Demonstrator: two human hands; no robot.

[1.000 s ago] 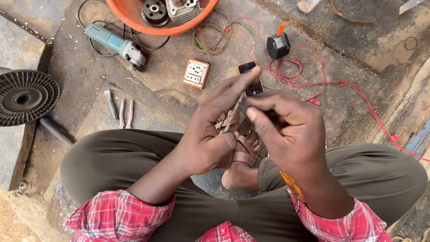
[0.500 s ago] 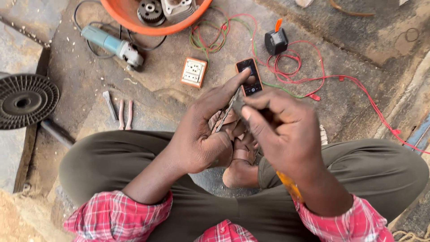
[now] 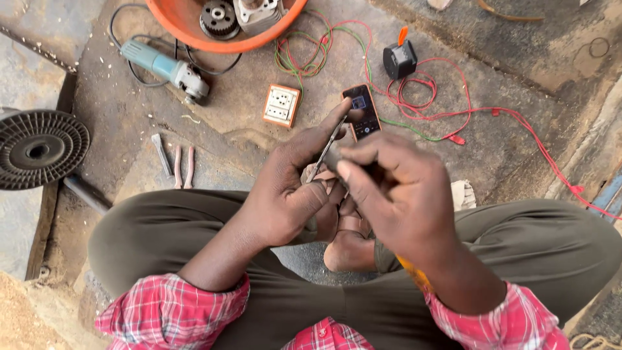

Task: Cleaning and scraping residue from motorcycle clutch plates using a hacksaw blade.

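I sit cross-legged on a stone floor. My left hand grips a thin flat metal strip between thumb and fingers, held upright over my lap. My right hand is closed against that strip from the right, pinching something small and dark that its fingers hide. A yellow object peeks out under my right wrist. A small mobile phone lies on the floor just beyond my fingertips.
An angle grinder, an orange basin holding metal parts, a wall socket plate, a black switch box, red and green wires, pliers and a ribbed black disc lie around me.
My hands have drifted slightly left and lower, and my right fingers have shifted along the strip. The view has shifted a little.
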